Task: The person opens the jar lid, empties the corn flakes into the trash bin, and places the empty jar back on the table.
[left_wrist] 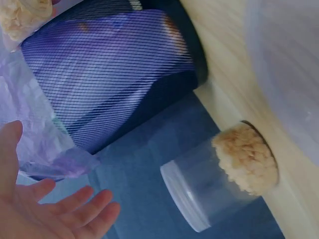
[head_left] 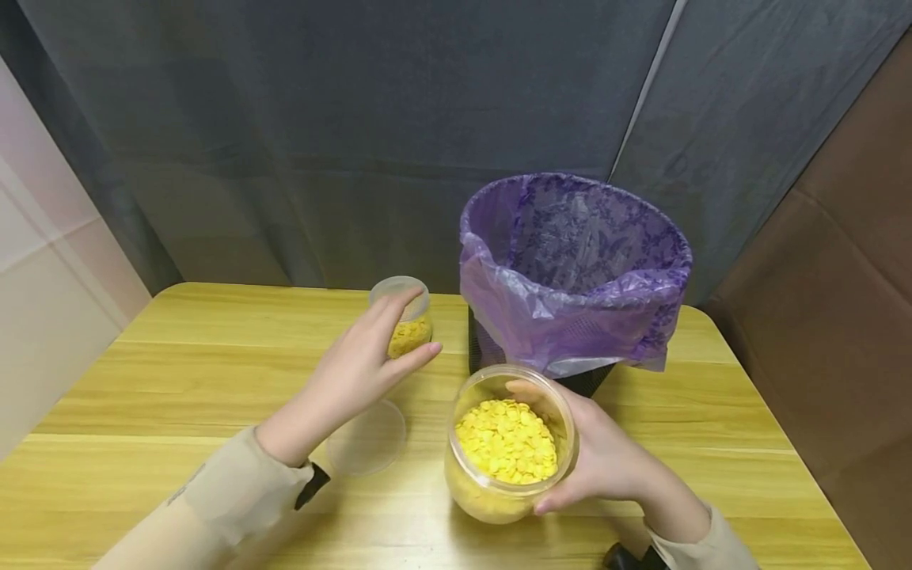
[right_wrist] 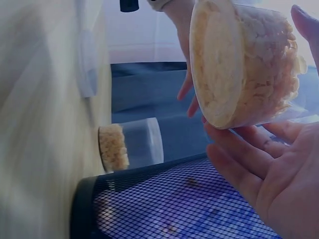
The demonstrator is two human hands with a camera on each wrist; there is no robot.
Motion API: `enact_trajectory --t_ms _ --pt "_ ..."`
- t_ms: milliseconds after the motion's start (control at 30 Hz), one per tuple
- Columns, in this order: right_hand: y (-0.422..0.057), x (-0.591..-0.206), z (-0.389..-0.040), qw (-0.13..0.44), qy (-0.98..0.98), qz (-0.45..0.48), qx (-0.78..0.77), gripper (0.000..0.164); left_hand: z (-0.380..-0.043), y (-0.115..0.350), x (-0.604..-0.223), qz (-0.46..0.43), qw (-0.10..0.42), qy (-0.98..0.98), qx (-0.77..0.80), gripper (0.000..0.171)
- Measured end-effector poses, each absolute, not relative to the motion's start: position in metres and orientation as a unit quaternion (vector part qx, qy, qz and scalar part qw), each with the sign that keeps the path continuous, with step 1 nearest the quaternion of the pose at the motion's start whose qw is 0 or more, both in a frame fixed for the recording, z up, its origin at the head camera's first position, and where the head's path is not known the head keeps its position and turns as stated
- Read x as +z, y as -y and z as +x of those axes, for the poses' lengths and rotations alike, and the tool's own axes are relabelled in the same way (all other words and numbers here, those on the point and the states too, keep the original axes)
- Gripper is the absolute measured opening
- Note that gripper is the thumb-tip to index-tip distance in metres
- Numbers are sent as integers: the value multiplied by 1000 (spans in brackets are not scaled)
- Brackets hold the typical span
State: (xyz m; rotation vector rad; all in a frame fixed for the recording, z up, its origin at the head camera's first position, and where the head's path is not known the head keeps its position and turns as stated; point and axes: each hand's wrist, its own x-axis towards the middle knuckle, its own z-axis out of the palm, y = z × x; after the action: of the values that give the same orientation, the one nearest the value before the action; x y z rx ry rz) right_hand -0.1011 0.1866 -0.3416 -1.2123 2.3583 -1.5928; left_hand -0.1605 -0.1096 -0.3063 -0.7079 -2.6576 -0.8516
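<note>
My right hand point(head_left: 606, 451) grips a clear plastic jar point(head_left: 492, 503) by its side, fingers round the far wall and thumb in front. Yellow flakes point(head_left: 507, 443) partly fill this jar, whose open mouth tilts toward me. In the right wrist view the jar point(right_wrist: 264, 64) is raised off the table, its base showing. My left hand point(head_left: 349, 360) hovers with fingers extended and parted, holding nothing. Behind it stands a second clear jar point(head_left: 409, 336), partly hidden, with yellow flakes in its lower part; the left wrist view shows this jar point(left_wrist: 194, 184) apart from the fingers.
A round transparent lid point(head_left: 366, 438) lies on the wooden table point(head_left: 214, 380), below my left wrist. At the back right stands a black mesh bin point(right_wrist: 174, 209) lined with a purple bag point(head_left: 570, 324). Grey curtain point(head_left: 321, 142) hangs behind the table.
</note>
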Motion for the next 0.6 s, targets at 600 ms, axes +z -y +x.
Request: enact_trajectory --t_ms 600 --pt "-198 -324 -96 -47 -704 -466 -533 96 -167 87 -284 -269 160 880 -357 84"
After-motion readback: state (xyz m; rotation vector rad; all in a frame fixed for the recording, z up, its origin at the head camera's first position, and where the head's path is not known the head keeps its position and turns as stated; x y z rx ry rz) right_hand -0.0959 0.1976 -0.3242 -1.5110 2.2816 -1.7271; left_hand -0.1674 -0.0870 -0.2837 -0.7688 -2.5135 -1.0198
